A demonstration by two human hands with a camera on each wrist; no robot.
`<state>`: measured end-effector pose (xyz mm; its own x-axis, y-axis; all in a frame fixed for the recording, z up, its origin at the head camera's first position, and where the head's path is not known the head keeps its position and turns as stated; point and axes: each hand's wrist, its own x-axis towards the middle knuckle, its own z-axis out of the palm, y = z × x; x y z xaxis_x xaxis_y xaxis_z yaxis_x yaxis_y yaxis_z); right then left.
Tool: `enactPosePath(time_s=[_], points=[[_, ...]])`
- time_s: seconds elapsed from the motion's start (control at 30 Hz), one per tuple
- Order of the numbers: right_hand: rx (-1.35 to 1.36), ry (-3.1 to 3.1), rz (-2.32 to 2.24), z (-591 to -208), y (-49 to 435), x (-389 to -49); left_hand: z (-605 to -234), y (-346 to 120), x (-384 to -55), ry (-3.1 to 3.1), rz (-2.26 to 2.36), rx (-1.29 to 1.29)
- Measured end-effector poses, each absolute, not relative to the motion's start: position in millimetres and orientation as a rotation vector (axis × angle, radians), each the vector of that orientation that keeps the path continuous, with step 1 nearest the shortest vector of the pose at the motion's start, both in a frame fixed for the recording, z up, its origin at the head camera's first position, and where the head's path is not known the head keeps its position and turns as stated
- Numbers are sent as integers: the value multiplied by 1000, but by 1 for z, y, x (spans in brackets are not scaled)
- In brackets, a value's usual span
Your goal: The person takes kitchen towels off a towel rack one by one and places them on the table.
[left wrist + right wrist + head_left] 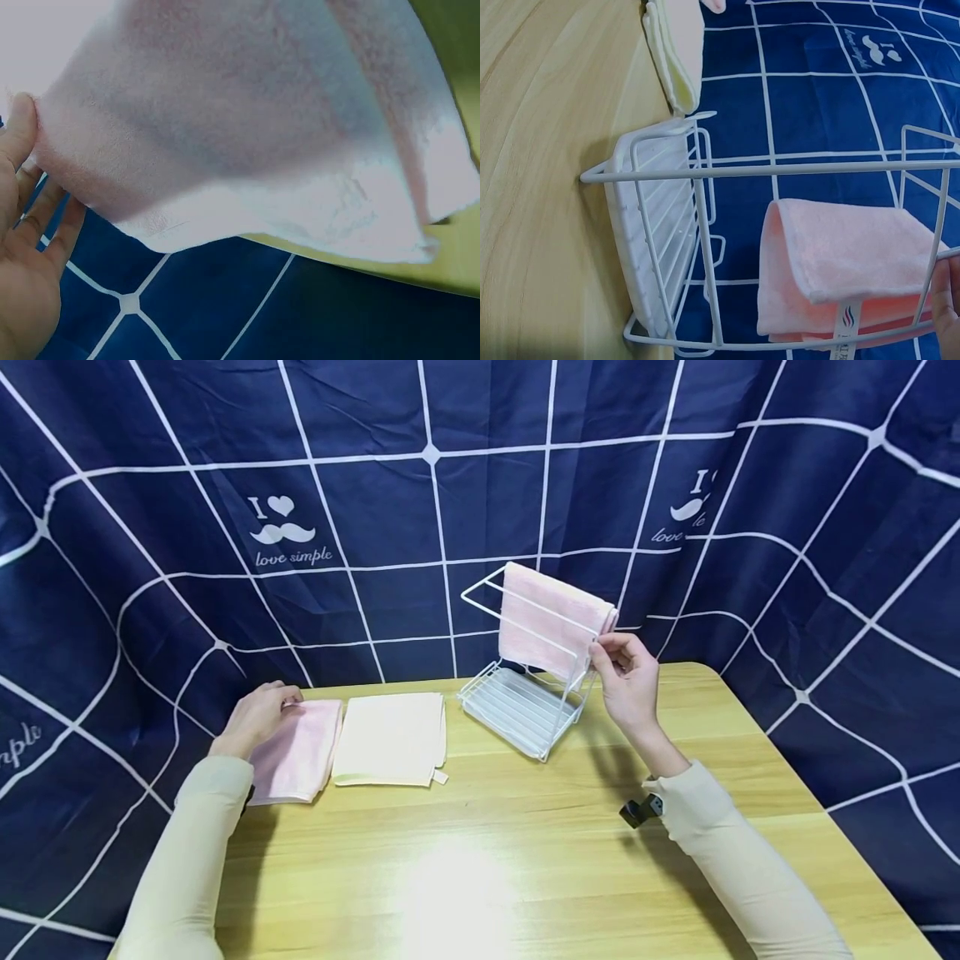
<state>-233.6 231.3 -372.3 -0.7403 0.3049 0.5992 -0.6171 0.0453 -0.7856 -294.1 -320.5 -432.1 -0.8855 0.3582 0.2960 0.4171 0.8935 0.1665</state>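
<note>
While the left grip [259,718] pinches the outer edge of the folded pink towel [303,756], the white wire rack [780,171] stands well to its right on the worktop [352,868], past the cream towel [390,739], its frame held between right grip [630,681] thumb and fingers.

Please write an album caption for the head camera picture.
Left hand on a pink cloth, right hand at a white wire rack with a hanging cloth.

Left hand [258,717] pinching, right hand [632,685] pinching, forearms [187,856] well apart, stretched forward
</note>
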Motion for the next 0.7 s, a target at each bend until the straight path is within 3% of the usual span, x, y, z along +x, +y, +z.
enactPosePath(time_s=[0.7], points=[[312, -1674, 1749, -373, 231, -233, -440, -324, -305, -2881, -383, -524]])
